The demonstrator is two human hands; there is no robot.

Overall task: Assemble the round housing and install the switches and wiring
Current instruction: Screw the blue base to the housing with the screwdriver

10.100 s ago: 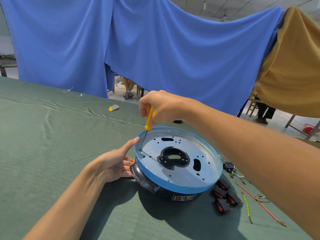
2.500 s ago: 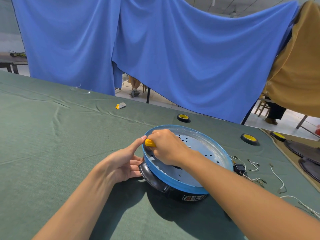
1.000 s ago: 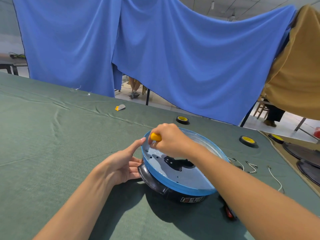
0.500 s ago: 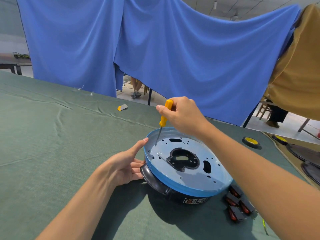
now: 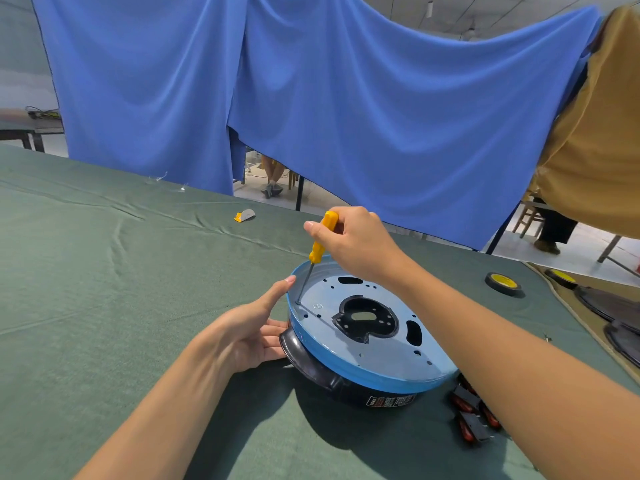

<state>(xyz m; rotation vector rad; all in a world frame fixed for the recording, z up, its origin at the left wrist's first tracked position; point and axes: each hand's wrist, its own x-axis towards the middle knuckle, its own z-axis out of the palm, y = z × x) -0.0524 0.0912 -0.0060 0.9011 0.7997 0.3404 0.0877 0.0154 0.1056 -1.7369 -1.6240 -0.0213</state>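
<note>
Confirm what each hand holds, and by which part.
Right hand grips the screwdriver by its yellow handle. Left hand holds nothing; it rests against the housing.

Label [image 5: 390,400] on housing [image 5: 381,356]: print illegible

backdrop: a wide blue fabric curtain [image 5: 346,116] is hung across the rear | right: a mustard-brown cloth [image 5: 595,133] is draped beside it | floor: a pale floor [image 5: 581,245] is seen beneath | furniture: a large table covered in dark green cloth [image 5: 86,289]; a wooden chair [image 5: 527,216] is glimpsed far right | ceiling: grey [image 5: 485,15]
</note>
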